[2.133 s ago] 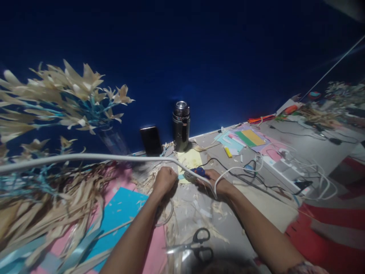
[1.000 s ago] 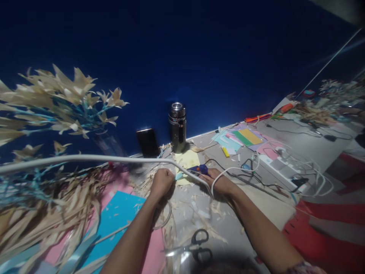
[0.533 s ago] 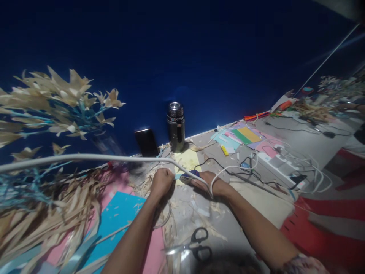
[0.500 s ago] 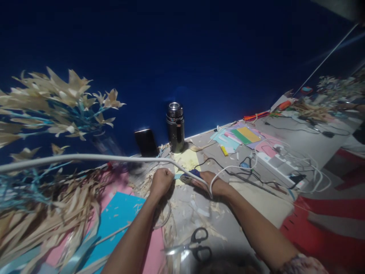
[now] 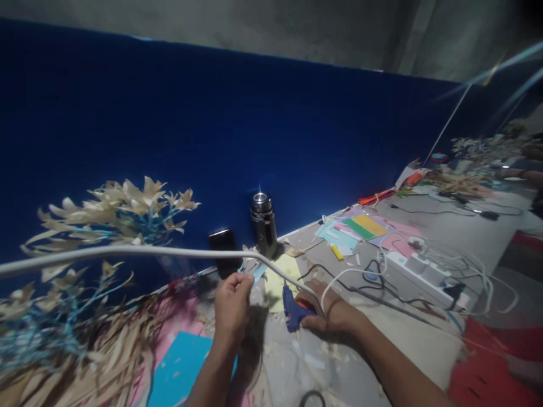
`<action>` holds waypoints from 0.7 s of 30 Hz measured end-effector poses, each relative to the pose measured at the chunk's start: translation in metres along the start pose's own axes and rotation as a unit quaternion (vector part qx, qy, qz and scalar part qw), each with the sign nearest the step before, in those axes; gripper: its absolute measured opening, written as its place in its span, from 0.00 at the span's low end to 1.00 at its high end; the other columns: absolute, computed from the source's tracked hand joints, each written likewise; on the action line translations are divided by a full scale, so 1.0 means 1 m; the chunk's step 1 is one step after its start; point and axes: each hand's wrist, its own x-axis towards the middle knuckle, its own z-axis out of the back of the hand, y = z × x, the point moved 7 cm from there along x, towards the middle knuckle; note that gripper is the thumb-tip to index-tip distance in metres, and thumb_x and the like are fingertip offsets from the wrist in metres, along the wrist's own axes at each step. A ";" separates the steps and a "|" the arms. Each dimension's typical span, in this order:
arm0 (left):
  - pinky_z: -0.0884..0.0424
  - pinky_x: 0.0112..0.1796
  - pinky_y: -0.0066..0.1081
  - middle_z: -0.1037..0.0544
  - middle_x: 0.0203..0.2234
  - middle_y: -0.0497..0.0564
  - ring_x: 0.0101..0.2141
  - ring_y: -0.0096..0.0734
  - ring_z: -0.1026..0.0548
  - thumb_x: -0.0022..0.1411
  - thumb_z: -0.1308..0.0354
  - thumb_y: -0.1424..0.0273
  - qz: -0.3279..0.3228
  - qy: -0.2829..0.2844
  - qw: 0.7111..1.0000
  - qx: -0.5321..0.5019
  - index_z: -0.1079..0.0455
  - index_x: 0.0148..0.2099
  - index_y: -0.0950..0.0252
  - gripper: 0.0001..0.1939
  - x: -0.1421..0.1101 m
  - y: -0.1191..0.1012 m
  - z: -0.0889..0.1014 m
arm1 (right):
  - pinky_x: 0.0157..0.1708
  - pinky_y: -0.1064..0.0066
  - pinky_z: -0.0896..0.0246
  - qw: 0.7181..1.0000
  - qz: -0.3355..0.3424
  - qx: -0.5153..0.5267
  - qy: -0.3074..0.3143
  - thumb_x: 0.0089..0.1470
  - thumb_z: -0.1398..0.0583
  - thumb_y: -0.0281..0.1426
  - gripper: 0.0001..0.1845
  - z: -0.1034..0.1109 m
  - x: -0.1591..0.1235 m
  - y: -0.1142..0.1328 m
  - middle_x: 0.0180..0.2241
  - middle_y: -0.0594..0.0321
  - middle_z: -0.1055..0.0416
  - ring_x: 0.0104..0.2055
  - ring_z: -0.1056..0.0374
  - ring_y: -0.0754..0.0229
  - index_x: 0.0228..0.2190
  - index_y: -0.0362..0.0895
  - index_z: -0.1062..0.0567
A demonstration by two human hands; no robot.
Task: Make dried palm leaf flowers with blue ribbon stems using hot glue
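Gripped blue glue gun (image 5: 292,308) in right hand (image 5: 328,314), nozzle pointed away toward flask (image 5: 263,224); pinched pale-blue strip (image 5: 257,272) in left hand (image 5: 231,302). Crossed by white cable (image 5: 139,251).

1. No text, label, brand, number or sign is legible anywhere in the view.
2. The steel flask (image 5: 263,224) by the blue wall has a dark band, too small and blurred to show lettering.
3. The blue glue gun (image 5: 291,308) under the right hand (image 5: 328,312) shows no legible marking.
4. The coloured paper sheets (image 5: 363,225) look plain.
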 end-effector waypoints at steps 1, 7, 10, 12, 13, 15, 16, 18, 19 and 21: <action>0.50 0.16 0.26 0.44 0.12 0.38 0.14 0.23 0.46 0.50 0.39 0.50 0.005 0.004 1.000 -0.018 0.38 0.26 0.59 0.19 -0.004 -0.003 -0.003 | 0.47 0.57 0.41 0.999 0.012 0.023 -0.025 0.44 0.33 0.34 0.12 0.008 0.000 0.007 0.40 0.55 0.24 0.43 0.33 0.47 0.34 0.45 0.20; 0.54 0.15 0.20 0.41 0.13 0.35 0.12 0.16 0.48 0.41 0.28 0.52 0.105 0.048 0.958 -0.261 0.41 0.29 0.59 0.26 -0.032 -0.009 -0.027 | 0.24 0.70 0.45 0.895 -0.123 0.404 -0.144 0.53 0.36 0.44 0.15 0.011 0.017 0.041 0.22 0.65 0.32 0.23 0.40 0.62 0.28 0.44 0.25; 0.54 0.15 0.20 0.42 0.12 0.34 0.12 0.15 0.48 0.40 0.26 0.53 0.111 0.049 0.949 -0.291 0.39 0.31 0.59 0.28 -0.039 -0.007 -0.031 | 0.21 0.74 0.51 0.817 -0.136 0.526 -0.194 0.43 0.30 0.47 0.21 -0.013 0.034 0.064 0.21 0.70 0.37 0.21 0.46 0.67 0.29 0.44 0.26; 0.52 0.15 0.20 0.42 0.12 0.35 0.12 0.16 0.47 0.40 0.26 0.52 0.105 0.051 0.952 -0.282 0.38 0.30 0.60 0.27 -0.040 -0.003 -0.031 | 0.21 0.75 0.51 0.777 -0.142 0.571 -0.224 0.40 0.29 0.47 0.22 -0.025 0.042 0.072 0.22 0.71 0.37 0.21 0.46 0.68 0.28 0.44 0.27; 0.51 0.15 0.21 0.41 0.12 0.35 0.12 0.17 0.46 0.41 0.26 0.52 0.095 0.050 0.957 -0.269 0.37 0.29 0.61 0.26 -0.041 -0.002 -0.030 | 0.21 0.75 0.51 0.763 -0.143 0.586 -0.235 0.39 0.28 0.46 0.22 -0.029 0.044 0.075 0.22 0.71 0.37 0.21 0.46 0.68 0.28 0.44 0.27; 0.49 0.16 0.21 0.38 0.13 0.38 0.14 0.19 0.42 0.43 0.27 0.52 0.065 0.043 0.968 -0.240 0.34 0.28 0.62 0.24 -0.042 -0.002 -0.025 | 0.20 0.76 0.51 0.746 -0.141 0.601 -0.251 0.38 0.27 0.46 0.22 -0.033 0.046 0.077 0.22 0.70 0.36 0.21 0.46 0.68 0.25 0.44 0.28; 0.47 0.16 0.22 0.35 0.15 0.40 0.15 0.19 0.40 0.44 0.28 0.52 0.053 0.041 0.971 -0.231 0.32 0.28 0.63 0.23 -0.043 -0.003 -0.023 | 0.20 0.76 0.52 0.740 -0.140 0.605 -0.258 0.37 0.27 0.46 0.23 -0.032 0.046 0.077 0.22 0.70 0.36 0.21 0.46 0.68 0.25 0.44 0.28; 0.48 0.16 0.21 0.32 0.18 0.43 0.16 0.20 0.39 0.46 0.30 0.49 0.050 0.047 0.968 -0.241 0.29 0.31 0.64 0.24 -0.045 -0.005 -0.020 | 0.19 0.76 0.54 0.731 -0.140 0.615 -0.260 0.37 0.26 0.46 0.24 -0.030 0.046 0.074 0.21 0.70 0.35 0.20 0.45 0.68 0.26 0.44 0.28; 0.49 0.16 0.21 0.32 0.19 0.43 0.16 0.19 0.40 0.47 0.31 0.48 0.055 0.053 0.963 -0.257 0.28 0.32 0.65 0.24 -0.046 -0.007 -0.019 | 0.19 0.76 0.54 0.727 -0.139 0.622 -0.257 0.38 0.26 0.47 0.25 -0.028 0.045 0.071 0.21 0.69 0.34 0.20 0.45 0.68 0.26 0.43 0.28; 0.53 0.15 0.20 0.34 0.18 0.41 0.15 0.15 0.44 0.47 0.31 0.48 0.062 0.064 0.954 -0.288 0.26 0.34 0.67 0.26 -0.047 -0.013 -0.017 | 0.19 0.76 0.53 0.722 -0.136 0.631 -0.250 0.38 0.26 0.47 0.25 -0.026 0.044 0.065 0.20 0.70 0.34 0.19 0.46 0.68 0.27 0.43 0.27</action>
